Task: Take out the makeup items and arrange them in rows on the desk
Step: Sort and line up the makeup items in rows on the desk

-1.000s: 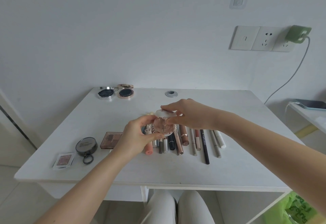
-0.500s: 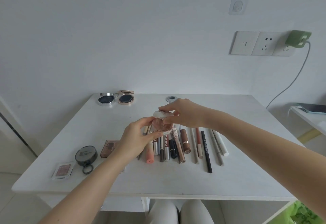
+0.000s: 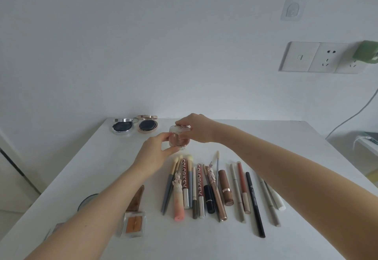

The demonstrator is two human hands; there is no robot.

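Observation:
A small round pink compact [image 3: 179,139] with a clear lid is held above the white desk [image 3: 306,147] by both hands. My left hand [image 3: 154,154] grips its base from the left. My right hand [image 3: 196,127] pinches the lid from above. Below them lies a row of brushes, lip tubes, lipsticks and pencils [image 3: 214,190]. Two open round compacts [image 3: 135,126] sit at the far left edge. A small square orange palette [image 3: 134,224] lies under my left forearm.
A brown palette [image 3: 137,198] and a round dark case [image 3: 88,201] are partly hidden by my left forearm. On the wall are a switch and sockets [image 3: 319,57] with a green charger [image 3: 367,53] and cable. A side shelf [image 3: 368,141] stands to the right.
Both hands carried the pink compact away from me, past the far ends of the row. My view tilted down and moved closer to the desk.

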